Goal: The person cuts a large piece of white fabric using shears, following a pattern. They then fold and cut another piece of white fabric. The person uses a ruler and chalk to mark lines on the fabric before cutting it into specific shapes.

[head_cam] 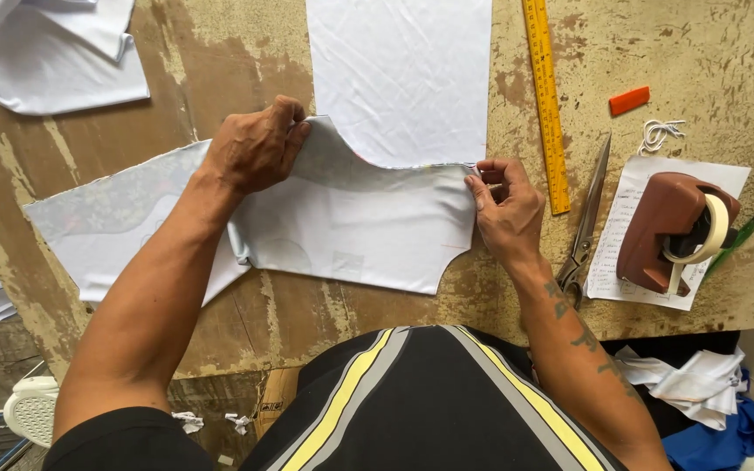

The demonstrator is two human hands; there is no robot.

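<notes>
White cloth, cut panel (351,231): lies flat on the worn table (717,52), long axis running side to side across the person's front, its curved neckline edge turned away from the body toward a second white piece (399,74) that lies just beyond it and touches or overlaps it along that curve (which of the two is on top there cannot be told).

Left hand (255,148): at the panel's far left shoulder point, fingers curled shut over the cloth edge, thumb tucked beneath; the cloth runs from these fingers rightward.

Right hand (506,205): at the panel's far right shoulder point, thumb and forefinger pinched closed on the corner, remaining fingers loosely folded; the cloth runs from here leftward. Both hands sit at opposite ends of the same far edge, about equally near to it.

Left of the panel: a pale printed cloth (106,231) partly under it, extending leftward.

Right of the panel, in order outward: yellow ruler (547,105), lying front to back, just beside the right hand; scissors (588,214), points away from the body; paper sheet (626,231) bearing a brown tape dispenser (669,231); an orange chalk (629,100) and a white cord (659,135) beyond the sheet.

Far left of the panel: more white cloth (54,52), folded.
</notes>
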